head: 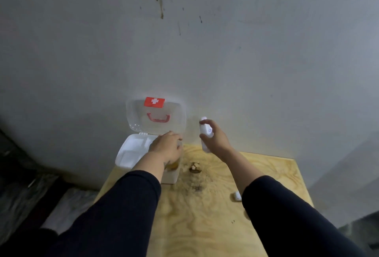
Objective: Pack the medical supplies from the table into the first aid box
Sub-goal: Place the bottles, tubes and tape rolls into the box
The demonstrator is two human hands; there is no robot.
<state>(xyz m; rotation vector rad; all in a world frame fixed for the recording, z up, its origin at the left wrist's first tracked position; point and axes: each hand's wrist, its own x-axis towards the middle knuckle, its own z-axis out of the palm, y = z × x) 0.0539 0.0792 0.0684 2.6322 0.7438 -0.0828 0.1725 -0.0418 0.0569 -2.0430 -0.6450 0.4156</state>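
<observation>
A white first aid box (131, 154) stands open at the table's far left corner. Its clear lid (176, 117), with a red cross label and red handle, leans back against the wall. My left hand (167, 147) is over the box's right side, closed on a yellowish item (173, 166) that shows below the palm. Its exact kind is hidden. My right hand (215, 138) holds a tall white bottle (205, 133) upright in the air, just right of the box. A small white item (236, 196) lies on the table beside my right sleeve.
The light plywood table (205, 226) has a dark stain and a brown scrap (194, 167) near the box. A grey stained wall (205, 51) rises directly behind. Dark floor and clutter lie off the table's left edge.
</observation>
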